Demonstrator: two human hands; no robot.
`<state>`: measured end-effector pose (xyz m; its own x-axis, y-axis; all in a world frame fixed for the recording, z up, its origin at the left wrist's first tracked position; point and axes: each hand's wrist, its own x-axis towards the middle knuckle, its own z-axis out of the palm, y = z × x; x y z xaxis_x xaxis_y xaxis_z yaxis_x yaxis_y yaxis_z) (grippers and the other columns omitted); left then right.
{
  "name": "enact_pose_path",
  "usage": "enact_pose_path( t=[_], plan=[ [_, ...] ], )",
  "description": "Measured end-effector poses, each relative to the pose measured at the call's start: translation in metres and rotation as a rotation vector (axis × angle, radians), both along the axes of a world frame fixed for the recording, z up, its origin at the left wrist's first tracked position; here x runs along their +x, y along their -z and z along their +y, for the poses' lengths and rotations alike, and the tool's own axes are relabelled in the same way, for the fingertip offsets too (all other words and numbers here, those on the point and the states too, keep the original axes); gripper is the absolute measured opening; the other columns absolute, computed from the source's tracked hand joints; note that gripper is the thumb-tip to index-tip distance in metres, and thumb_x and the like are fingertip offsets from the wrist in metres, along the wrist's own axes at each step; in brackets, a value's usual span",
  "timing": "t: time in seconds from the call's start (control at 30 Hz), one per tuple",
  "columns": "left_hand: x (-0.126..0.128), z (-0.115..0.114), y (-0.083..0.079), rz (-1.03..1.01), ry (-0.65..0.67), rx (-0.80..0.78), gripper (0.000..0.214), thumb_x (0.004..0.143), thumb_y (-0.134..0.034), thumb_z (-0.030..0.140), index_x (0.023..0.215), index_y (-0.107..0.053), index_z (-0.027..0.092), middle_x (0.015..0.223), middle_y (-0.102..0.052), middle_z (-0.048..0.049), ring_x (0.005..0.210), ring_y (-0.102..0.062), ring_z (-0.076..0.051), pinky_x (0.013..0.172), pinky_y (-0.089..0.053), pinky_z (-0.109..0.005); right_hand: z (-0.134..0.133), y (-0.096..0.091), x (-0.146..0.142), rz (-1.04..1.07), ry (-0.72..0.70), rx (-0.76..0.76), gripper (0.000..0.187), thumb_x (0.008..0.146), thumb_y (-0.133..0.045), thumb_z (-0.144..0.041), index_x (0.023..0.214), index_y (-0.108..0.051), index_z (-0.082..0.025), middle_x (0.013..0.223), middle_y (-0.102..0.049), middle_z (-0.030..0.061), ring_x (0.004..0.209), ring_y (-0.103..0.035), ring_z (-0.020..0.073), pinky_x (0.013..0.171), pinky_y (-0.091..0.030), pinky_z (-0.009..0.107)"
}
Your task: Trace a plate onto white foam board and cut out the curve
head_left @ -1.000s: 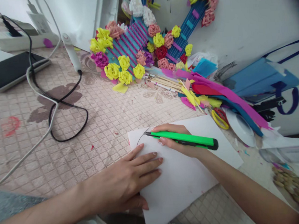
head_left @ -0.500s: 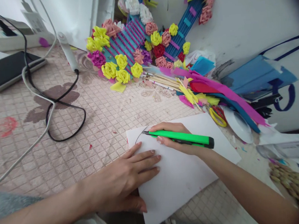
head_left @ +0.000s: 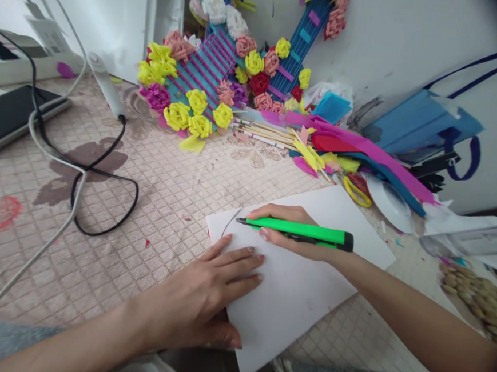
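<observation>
A sheet of white paper [head_left: 291, 297] lies at a slant near the table's front edge. My left hand [head_left: 213, 289] rests flat on its left side, fingers spread. In my right hand [head_left: 292, 228] is a green utility knife [head_left: 299, 228] with a black end, held like a pen. Its dark tip is at the sheet's upper left, beside a thin curved dark line [head_left: 230, 222] in the paper's corner. Whether that line is a cut or a drawn mark, I cannot tell. The underside of the right hand's grip is hidden.
Crepe-paper roses [head_left: 197, 112] cover a blue and purple model behind the sheet. Wooden sticks [head_left: 265, 133], crepe strips [head_left: 356, 137] and yellow-handled scissors [head_left: 356, 192] lie to the right, with peanuts [head_left: 472, 294] nearer. Cables [head_left: 101, 169] and a tablet-like device [head_left: 6, 119] are on the left.
The whole view has shifted slightly, so everything sits a little further left. Both hands keep their places on the paper, and the knife tip has hardly moved along the curved line.
</observation>
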<state>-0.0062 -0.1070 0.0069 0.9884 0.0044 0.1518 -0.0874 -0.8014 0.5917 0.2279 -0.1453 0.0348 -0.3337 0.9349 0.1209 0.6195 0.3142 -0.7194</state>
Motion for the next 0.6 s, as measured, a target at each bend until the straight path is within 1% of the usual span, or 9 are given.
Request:
enact_pose_path(
  t=[0.17, 0.47, 0.6],
  plan=[
    [-0.001, 0.0, 0.0, 0.005, 0.004, 0.001, 0.067, 0.088, -0.053, 0.051, 0.141, -0.039, 0.014, 0.148, -0.037, -0.0131, 0.14, -0.026, -0.027, 0.117, -0.001, -0.048, -0.004, 0.001, -0.002, 0.007, 0.038, 0.006, 0.029, 0.083, -0.053, -0.014, 0.109, -0.062, -0.023, 0.106, -0.069, 0.0017, 0.097, -0.065, 0.0161, 0.086, -0.05, 0.028],
    [0.0, 0.001, -0.002, 0.039, 0.002, -0.011, 0.066, 0.088, -0.052, 0.052, 0.141, -0.039, 0.015, 0.147, -0.038, -0.0125, 0.14, -0.026, -0.027, 0.117, 0.0, -0.049, -0.014, 0.002, -0.001, -0.03, 0.08, 0.011, 0.029, 0.084, -0.053, -0.013, 0.11, -0.06, -0.023, 0.106, -0.068, 0.0001, 0.094, -0.065, 0.0133, 0.082, -0.049, 0.023],
    [0.0, 0.0, -0.002, 0.042, 0.0, -0.006, 0.067, 0.087, -0.054, 0.052, 0.141, -0.04, 0.015, 0.147, -0.039, -0.0118, 0.14, -0.026, -0.026, 0.117, 0.0, -0.049, -0.018, 0.003, -0.001, -0.049, 0.101, 0.003, 0.028, 0.085, -0.052, -0.015, 0.11, -0.06, -0.024, 0.106, -0.068, -0.0002, 0.092, -0.065, 0.0127, 0.08, -0.049, 0.022]
  ],
)
